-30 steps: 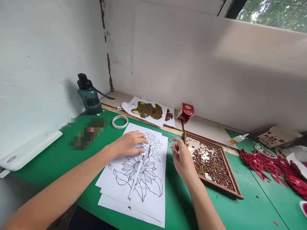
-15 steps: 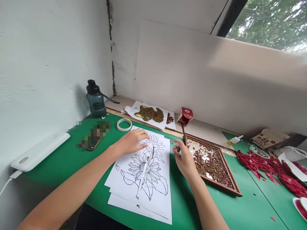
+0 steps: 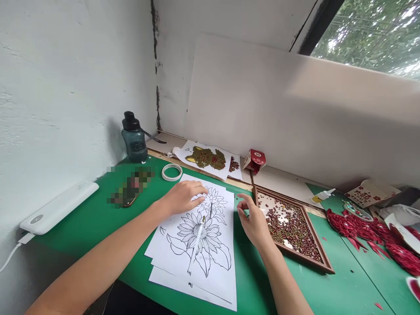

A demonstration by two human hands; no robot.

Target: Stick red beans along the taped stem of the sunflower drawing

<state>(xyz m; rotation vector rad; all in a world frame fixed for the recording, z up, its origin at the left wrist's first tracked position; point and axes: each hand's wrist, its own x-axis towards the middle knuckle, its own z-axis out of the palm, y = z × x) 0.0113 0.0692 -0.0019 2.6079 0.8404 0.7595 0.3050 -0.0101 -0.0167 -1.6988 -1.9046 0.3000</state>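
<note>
Paper [image 3: 215,245] with black-outlined sunflowers [image 3: 187,228] lies under the unclenched left hand [image 3: 185,197], right hand [image 3: 254,219] half-curled.

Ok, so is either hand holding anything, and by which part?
I see nothing held: the left hand is palm-down over the sunflower drawing, the right hand beside the bean tray, though its curl could hide something tiny.
</note>
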